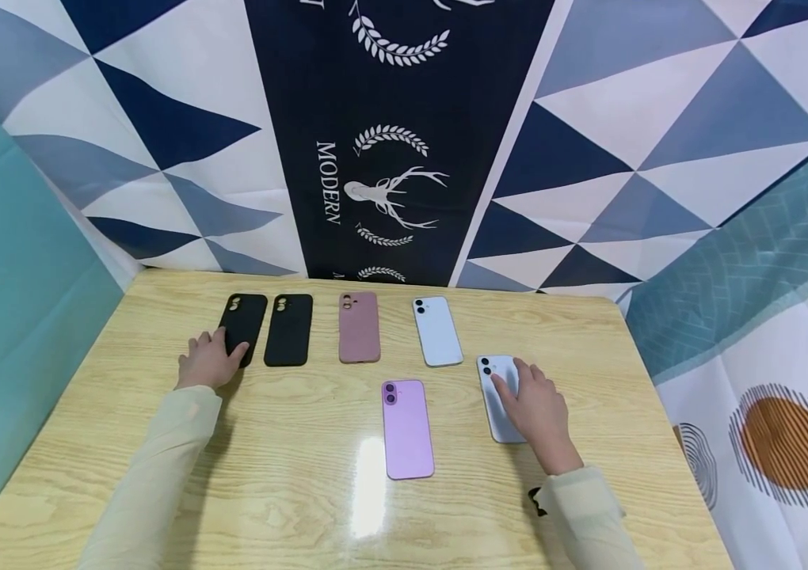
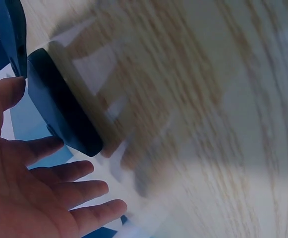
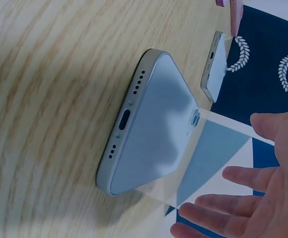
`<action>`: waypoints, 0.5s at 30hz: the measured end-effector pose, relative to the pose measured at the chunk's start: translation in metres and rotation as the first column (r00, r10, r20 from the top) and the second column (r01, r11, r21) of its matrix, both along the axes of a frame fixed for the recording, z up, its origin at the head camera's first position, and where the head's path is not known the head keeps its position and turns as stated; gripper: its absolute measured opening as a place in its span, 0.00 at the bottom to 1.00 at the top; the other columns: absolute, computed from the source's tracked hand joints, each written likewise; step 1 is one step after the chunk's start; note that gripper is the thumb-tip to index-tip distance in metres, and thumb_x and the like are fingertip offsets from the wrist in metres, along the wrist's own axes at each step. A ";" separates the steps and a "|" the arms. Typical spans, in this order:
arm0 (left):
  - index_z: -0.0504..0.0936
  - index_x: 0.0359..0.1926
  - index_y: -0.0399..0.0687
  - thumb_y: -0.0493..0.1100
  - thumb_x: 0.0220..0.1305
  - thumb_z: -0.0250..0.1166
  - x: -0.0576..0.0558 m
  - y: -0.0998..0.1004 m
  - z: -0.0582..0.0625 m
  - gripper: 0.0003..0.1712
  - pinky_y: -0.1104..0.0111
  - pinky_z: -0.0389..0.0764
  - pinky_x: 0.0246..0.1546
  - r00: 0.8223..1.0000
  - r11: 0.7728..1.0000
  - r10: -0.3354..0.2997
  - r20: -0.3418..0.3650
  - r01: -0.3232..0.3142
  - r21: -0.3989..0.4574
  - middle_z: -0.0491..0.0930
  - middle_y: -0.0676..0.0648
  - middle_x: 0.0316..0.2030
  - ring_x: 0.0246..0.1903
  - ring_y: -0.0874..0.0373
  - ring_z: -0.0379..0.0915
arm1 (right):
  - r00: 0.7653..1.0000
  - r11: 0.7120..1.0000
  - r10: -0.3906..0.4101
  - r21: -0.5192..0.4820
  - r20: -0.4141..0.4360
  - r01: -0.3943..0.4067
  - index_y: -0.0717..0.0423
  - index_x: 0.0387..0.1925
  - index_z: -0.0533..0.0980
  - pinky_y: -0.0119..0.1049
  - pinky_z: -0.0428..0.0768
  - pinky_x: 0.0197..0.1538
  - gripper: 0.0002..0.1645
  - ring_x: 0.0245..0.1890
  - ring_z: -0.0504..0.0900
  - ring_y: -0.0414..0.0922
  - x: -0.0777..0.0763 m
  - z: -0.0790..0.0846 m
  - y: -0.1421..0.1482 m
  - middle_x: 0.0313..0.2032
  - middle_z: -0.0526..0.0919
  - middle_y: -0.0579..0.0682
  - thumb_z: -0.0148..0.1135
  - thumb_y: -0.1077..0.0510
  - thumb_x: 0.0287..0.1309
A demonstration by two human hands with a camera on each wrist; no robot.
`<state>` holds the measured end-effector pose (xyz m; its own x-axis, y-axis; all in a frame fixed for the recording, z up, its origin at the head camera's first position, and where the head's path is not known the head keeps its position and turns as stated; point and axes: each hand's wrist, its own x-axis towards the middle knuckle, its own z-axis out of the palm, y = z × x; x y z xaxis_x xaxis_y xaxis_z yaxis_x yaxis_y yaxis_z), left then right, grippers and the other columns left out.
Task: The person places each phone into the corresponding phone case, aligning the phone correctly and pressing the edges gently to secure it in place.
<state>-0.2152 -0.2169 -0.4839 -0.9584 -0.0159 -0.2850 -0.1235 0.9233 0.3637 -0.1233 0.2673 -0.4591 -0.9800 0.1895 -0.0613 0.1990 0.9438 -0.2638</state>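
Note:
At the table's left, my left hand (image 1: 207,362) is over the leftmost black phone case (image 1: 244,318). Its fingers are spread and extended beside that case (image 2: 64,106) in the left wrist view, the index fingertip close to its edge; whether they touch I cannot tell. A second black phone case (image 1: 288,332) lies just to the right. My right hand (image 1: 539,402) hovers with parted fingers over the right side of a pale blue phone (image 1: 498,400). That phone (image 3: 153,131) lies back up, and the right wrist view shows a gap between it and the fingers.
A dusty-pink phone case (image 1: 359,331) and another pale phone (image 1: 438,332) lie along the back row. Nearer the front lies a lilac phone (image 1: 408,434). A small black item (image 1: 537,502) shows by the right sleeve. Patterned cloth (image 1: 404,142) hangs behind the wooden table (image 1: 290,459).

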 end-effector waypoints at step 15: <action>0.47 0.68 0.26 0.60 0.71 0.42 -0.003 0.000 -0.005 0.43 0.31 0.52 0.58 1.000 1.000 -0.009 0.008 0.009 0.004 0.48 0.20 0.63 0.63 0.24 0.40 | 0.996 0.999 -0.033 -0.006 0.082 0.034 0.67 0.64 0.61 0.61 0.73 0.51 0.39 0.56 0.70 0.67 -0.002 -0.008 0.006 0.58 0.68 0.71 0.47 0.40 0.65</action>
<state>-0.2178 -0.2169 -0.4884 -0.9560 -0.0066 -0.2932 -0.1187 0.9230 0.3660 -0.1252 0.2728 -0.4671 -0.9646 0.2216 -0.1430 0.2520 0.9342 -0.2523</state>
